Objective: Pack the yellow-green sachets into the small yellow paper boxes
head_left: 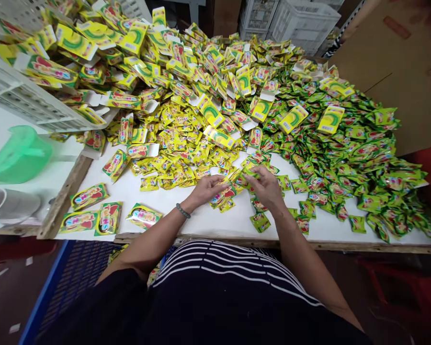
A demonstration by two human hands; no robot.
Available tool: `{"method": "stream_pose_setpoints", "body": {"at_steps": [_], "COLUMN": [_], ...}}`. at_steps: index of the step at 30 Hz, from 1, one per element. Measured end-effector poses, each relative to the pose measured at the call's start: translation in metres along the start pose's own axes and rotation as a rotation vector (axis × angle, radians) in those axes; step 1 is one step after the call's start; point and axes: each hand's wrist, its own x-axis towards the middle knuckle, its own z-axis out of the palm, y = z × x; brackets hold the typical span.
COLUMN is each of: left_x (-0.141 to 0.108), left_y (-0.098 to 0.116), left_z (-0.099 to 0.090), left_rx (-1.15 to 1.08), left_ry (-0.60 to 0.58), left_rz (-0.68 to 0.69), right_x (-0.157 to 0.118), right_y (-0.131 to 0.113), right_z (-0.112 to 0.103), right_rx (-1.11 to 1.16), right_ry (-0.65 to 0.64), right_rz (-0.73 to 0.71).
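Two bare hands work at the near right edge of the heap of yellow packets [177, 148], which is the landmark here; its small packets are too many to count. The left hand [207, 188], with one beaded bracelet [183, 211] on its wrist, has thumb and fingers pinched together on a yellow packet [232, 178]. The right hand [268, 187] is also closed in a pinch, its thumb and fingertips on a green packet [250, 173]. The fingertips nearly meet and the wrappers overlap, so there may be more than one packet in either grip; I cannot tell.

To the right of the heap spreads a larger mass of green packets [359, 158], also beyond counting. Behind the heap and to its left are piled many open-ended boxes [136, 38], some inside one white crate [28, 96].

Left of the heap and nearer the person, five flat boxes [108, 218] lie on the white tabletop [187, 215], none touched by either hand. Farther left of the heap come one wooden strip [67, 195], one green scoop [19, 155] and one white mug [12, 206]. Below the heap's left side, under the table edge, stands one blue crate [72, 268].
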Motion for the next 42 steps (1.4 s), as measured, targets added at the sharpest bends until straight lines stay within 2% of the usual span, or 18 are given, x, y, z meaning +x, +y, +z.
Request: {"method": "stream_pose_setpoints", "body": {"at_steps": [2, 6, 9, 13, 16, 19, 24, 26, 29, 34, 39, 42], "left_x": [-0.001, 0.001, 0.002, 0.0, 0.0, 0.001, 0.002, 0.002, 0.0, -0.002, 0.0, 0.0], "left_y": [-0.003, -0.006, -0.006, -0.005, -0.006, -0.008, -0.006, -0.005, -0.003, 0.0, 0.002, 0.002], "left_z": [0.0, 0.001, 0.0, -0.002, 0.0, 0.004, 0.008, 0.008, 0.008, 0.01, 0.009, 0.006], "left_rx": [-0.014, -0.024, -0.062, -0.112, -0.128, -0.184, -0.316, -0.376, -0.421, -0.36, -0.389, -0.363], "left_ry": [-0.004, 0.013, 0.03, 0.049, 0.041, 0.063, 0.064, 0.074, 0.097, 0.079, 0.178, 0.166], "left_rz": [-0.014, -0.027, -0.034, -0.053, -0.062, -0.064, -0.143, -0.167, -0.207, -0.197, -0.074, -0.046], "right_x": [-0.001, 0.002, 0.003, -0.002, -0.007, -0.01, -0.013, -0.014, -0.016, -0.022, -0.026, -0.026], "right_y": [0.002, 0.002, -0.004, -0.01, -0.012, -0.01, -0.003, 0.0, 0.002, 0.002, 0.005, 0.005], "right_z": [0.004, 0.015, 0.023, 0.027, 0.027, 0.027, 0.029, 0.032, 0.039, 0.046, 0.045, 0.045], "right_rx": [0.027, 0.213, 0.163, -0.001, -0.145, -0.181, -0.191, -0.208, -0.194, -0.105, 0.162, 0.196], "right_ry": [-0.035, 0.103, 0.104, 0.069, 0.083, 0.071, 0.212, 0.186, 0.133, 0.008, 0.107, 0.028], "right_rz": [0.054, 0.154, 0.149, 0.073, -0.063, -0.138, -0.173, -0.211, -0.188, -0.148, -0.063, -0.064]}}
